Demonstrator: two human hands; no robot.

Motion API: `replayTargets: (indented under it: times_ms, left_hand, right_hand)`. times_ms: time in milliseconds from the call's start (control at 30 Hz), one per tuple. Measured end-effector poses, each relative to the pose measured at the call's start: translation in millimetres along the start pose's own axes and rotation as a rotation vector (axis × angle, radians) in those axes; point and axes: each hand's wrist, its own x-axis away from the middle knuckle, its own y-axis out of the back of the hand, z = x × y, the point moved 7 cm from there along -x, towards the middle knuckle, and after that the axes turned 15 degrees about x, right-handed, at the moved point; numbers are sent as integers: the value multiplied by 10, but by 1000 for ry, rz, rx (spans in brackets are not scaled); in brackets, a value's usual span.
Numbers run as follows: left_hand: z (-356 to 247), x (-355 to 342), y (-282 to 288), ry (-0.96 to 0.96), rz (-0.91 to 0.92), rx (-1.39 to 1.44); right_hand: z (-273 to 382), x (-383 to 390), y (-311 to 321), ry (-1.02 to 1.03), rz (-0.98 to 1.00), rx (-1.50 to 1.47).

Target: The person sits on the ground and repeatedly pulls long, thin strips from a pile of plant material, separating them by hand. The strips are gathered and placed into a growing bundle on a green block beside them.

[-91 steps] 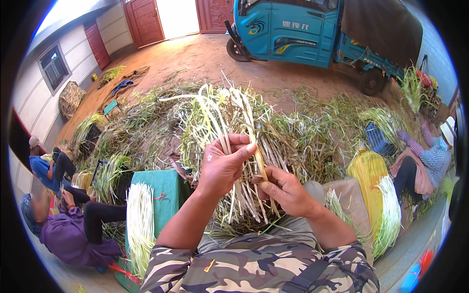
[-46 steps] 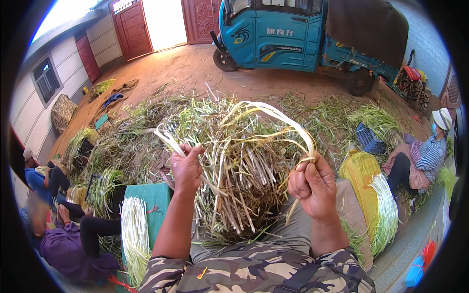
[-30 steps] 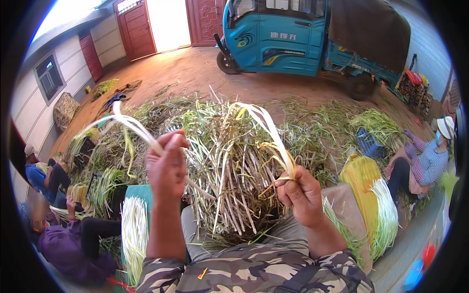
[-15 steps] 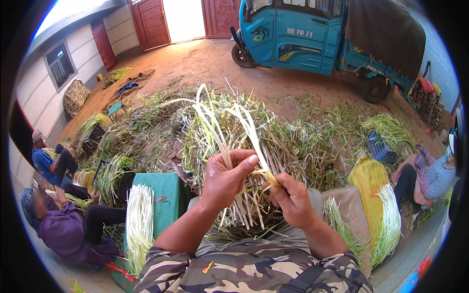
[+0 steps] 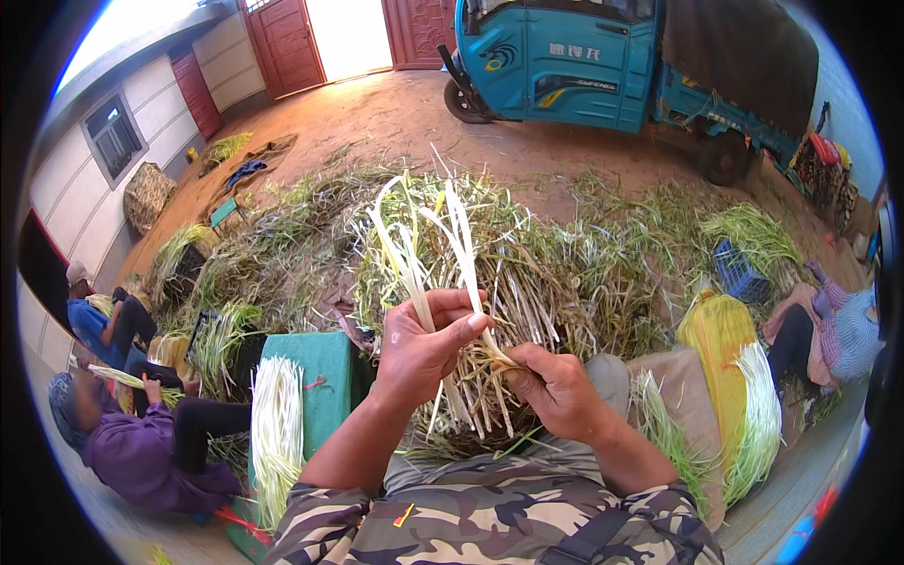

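My left hand (image 5: 424, 348) is closed around a few long pale stalks (image 5: 407, 266) with whitish, bent upper ends. My right hand (image 5: 560, 391) pinches the dry, yellowish lower end of another pale stalk (image 5: 465, 250), which leans up and left past my left fingertips. The two hands are close together, the left thumb pointing toward the right hand. Below and beyond them lies a big heap of untrimmed stalks (image 5: 527, 301), with green-brown leaves and cut ends toward me.
On my left, a bundle of clean white stalks (image 5: 278, 433) lies on a green block (image 5: 325, 363). To the right are a yellow sack (image 5: 714, 363), another white bundle (image 5: 756, 428) and a blue crate (image 5: 737, 278). People sit on both sides; a blue three-wheeled truck (image 5: 574, 71) stands beyond.
Both hands have shifted slightly, the right one moving left and a little down. The stalk in the right hand has swung left, nearer the left hand's stalks. The view has tilted a little.
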Motion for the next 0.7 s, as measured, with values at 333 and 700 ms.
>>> replayTargets:
  times_ms: [333,700]
  left_hand:
    - [-20,81,-80,-28,50,-131]
    - [-34,119,-99,-65,79,-203]
  right_hand:
    - [-155,4,-222,-257,233,-532]
    - [-226,-198,-347,-353,165,-963]
